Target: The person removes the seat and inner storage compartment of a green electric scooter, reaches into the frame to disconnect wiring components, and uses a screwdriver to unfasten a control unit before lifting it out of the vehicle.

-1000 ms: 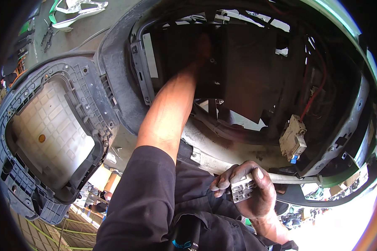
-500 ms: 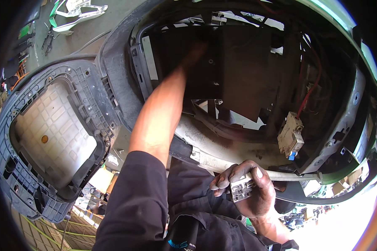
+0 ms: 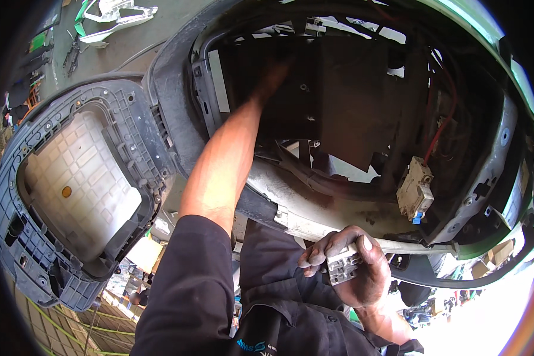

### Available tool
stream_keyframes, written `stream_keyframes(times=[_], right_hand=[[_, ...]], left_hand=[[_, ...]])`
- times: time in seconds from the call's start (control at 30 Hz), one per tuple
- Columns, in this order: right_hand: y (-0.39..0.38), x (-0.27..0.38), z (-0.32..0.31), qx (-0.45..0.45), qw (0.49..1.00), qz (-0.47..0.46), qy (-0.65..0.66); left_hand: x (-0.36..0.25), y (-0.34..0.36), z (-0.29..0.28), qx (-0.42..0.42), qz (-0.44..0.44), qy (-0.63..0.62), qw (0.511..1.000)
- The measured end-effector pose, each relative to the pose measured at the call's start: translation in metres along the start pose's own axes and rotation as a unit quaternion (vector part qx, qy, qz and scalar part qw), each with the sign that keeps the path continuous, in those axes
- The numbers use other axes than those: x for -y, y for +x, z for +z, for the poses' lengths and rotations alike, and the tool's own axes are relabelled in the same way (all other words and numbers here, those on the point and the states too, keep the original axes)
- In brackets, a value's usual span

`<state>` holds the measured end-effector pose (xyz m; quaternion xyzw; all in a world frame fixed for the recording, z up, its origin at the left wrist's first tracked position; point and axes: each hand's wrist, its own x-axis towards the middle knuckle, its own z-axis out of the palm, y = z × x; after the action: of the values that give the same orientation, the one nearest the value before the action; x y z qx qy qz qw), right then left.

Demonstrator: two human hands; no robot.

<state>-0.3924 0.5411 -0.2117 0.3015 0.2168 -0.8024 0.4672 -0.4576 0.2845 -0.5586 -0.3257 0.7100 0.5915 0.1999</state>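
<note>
My left hand [image 3: 277,72] reaches deep into the dark scooter body, below the raised seat's opening. Shadow covers its fingers, so their grip is not visible. Near the front edge, my right hand [image 3: 362,276] is closed round a small pale grey slotted block [image 3: 343,265], held between thumb and fingers. A dirty whitish circuit breaker [image 3: 414,188] with a blue tab at its lower end hangs from a red wire [image 3: 438,135] at the right of the opening. Dark flat panels [image 3: 353,101] lie inside the cavity, to the right of my left hand.
The hinged seat [image 3: 80,184], underside showing, stands open at the left. A metal bracket [image 3: 477,184] borders the cavity at right. A pale rim [image 3: 314,216] runs along its near side. White and green body panels [image 3: 115,24] lie on the floor at far left.
The scooter body and seat have shifted slightly rightward in the view. My left forearm stays inside the cavity, and my right hand keeps its hold on the grey block.
</note>
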Motion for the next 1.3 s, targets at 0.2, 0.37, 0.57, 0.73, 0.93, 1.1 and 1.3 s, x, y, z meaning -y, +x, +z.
stream_keyframes(times=[0.2,0.37,0.57,0.73,0.93,1.1,1.3], right_hand=[[-0.001,0.000,0.005,0.003,1.000,-0.010,0.015],[-0.001,0.002,0.010,-0.055,0.998,0.000,-0.018],[-0.003,0.004,0.008,-0.052,0.998,-0.001,-0.027],[-0.006,0.004,0.004,-0.032,0.999,0.000,-0.021],[-0.009,0.003,0.001,-0.010,0.999,0.016,-0.025],[-0.009,0.002,0.000,-0.006,0.999,0.025,-0.027],[-0.009,0.000,0.002,-0.026,0.999,0.021,-0.020]], left_hand=[[-0.006,-0.028,0.028,0.029,0.051,0.356,0.933],[0.041,-0.032,0.035,0.037,0.207,0.475,0.854],[0.054,-0.033,0.038,0.019,0.312,0.467,0.827],[0.037,-0.019,0.041,0.077,0.074,0.445,0.889],[0.046,-0.014,0.011,-0.051,0.157,0.113,0.980],[0.033,-0.022,0.002,0.045,0.017,-0.097,0.994],[-0.001,-0.033,0.024,0.075,0.084,0.401,0.909]])
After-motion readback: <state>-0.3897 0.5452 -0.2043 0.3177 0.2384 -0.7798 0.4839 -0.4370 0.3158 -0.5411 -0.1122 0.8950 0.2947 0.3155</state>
